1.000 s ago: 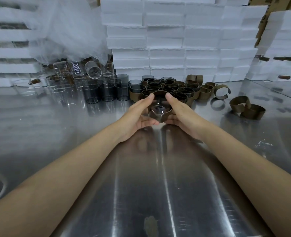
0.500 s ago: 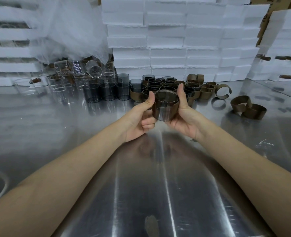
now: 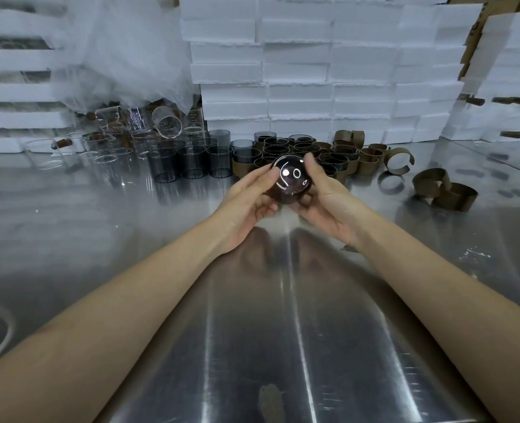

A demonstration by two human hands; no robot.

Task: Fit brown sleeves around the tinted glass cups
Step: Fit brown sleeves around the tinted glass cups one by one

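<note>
While both hands curl around it above the table (image 3: 252, 346), the cup (image 3: 290, 181) sits tipped with its round base facing the camera. The left hand (image 3: 248, 206) pinches its left side, the right hand (image 3: 325, 196) cradles its right. Fingers hide the sleeve; only a brown edge shows.

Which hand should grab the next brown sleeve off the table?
Probably the right hand. The loose brown sleeves lie on its side of the metal table, while the left hand could keep the sleeved cup that both hands grip now.
</note>
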